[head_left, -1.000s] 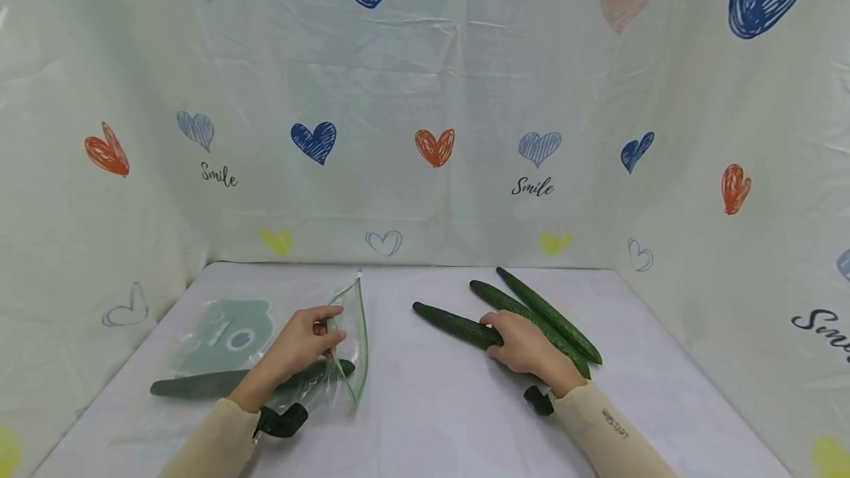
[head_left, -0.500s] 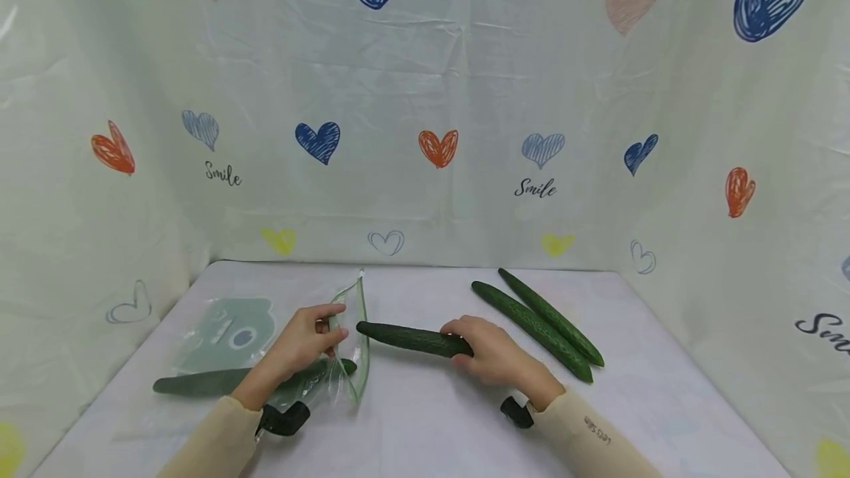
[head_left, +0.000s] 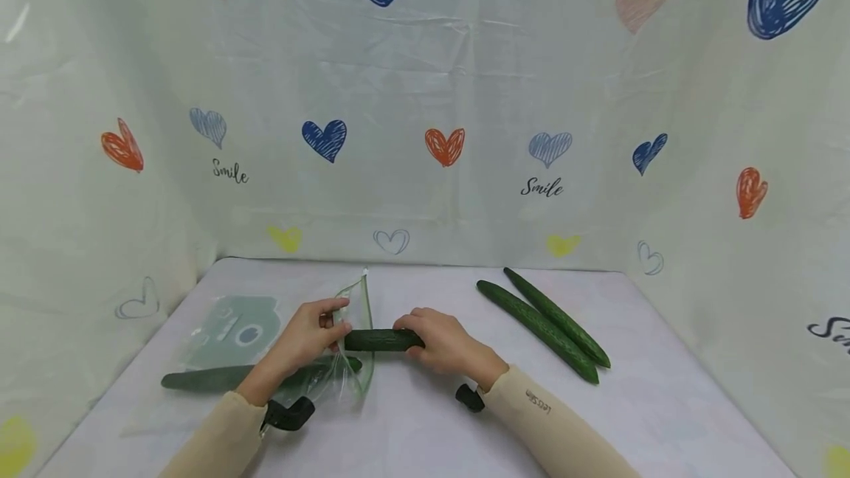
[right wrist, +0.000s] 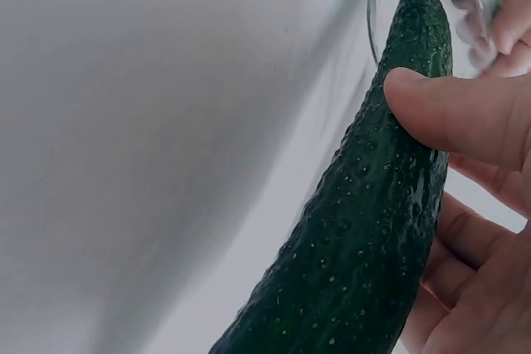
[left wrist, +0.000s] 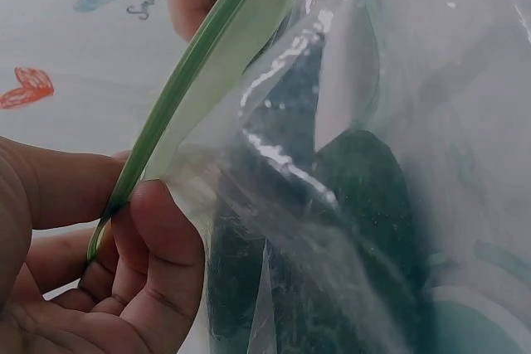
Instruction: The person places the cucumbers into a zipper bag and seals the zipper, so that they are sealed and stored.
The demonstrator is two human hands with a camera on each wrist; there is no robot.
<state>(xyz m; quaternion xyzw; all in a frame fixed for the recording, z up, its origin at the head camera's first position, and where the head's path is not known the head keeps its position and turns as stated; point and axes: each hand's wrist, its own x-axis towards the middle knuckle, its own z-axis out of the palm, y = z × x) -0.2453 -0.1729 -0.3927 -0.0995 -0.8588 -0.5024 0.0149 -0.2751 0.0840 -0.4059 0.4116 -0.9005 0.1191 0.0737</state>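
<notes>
My left hand [head_left: 310, 333] pinches the green-edged rim of a clear zip bag [head_left: 367, 301] between thumb and fingers, and the bag's mouth gapes toward the right. Inside the bag lies one cucumber [head_left: 209, 380], partly hidden behind my left wrist. A second cucumber [head_left: 381, 340] is gripped by my right hand [head_left: 443, 341]; its far end is in the bag's mouth. The right wrist view shows my thumb and fingers around this bumpy cucumber [right wrist: 357, 221]. In the left wrist view, dark green cucumber [left wrist: 365, 205] shows through the clear plastic.
Two more cucumbers [head_left: 538, 330] [head_left: 558, 316] lie side by side on the right of the white-covered table [head_left: 425, 426]. A pale green printed panel [head_left: 235, 330] shows at the bag's left. A heart-patterned curtain [head_left: 398, 198] stands behind and at both sides.
My right hand has carried its cucumber leftward from beside the other two, and its end has entered the bag's mouth. My left hand keeps its hold on the rim, nearly still.
</notes>
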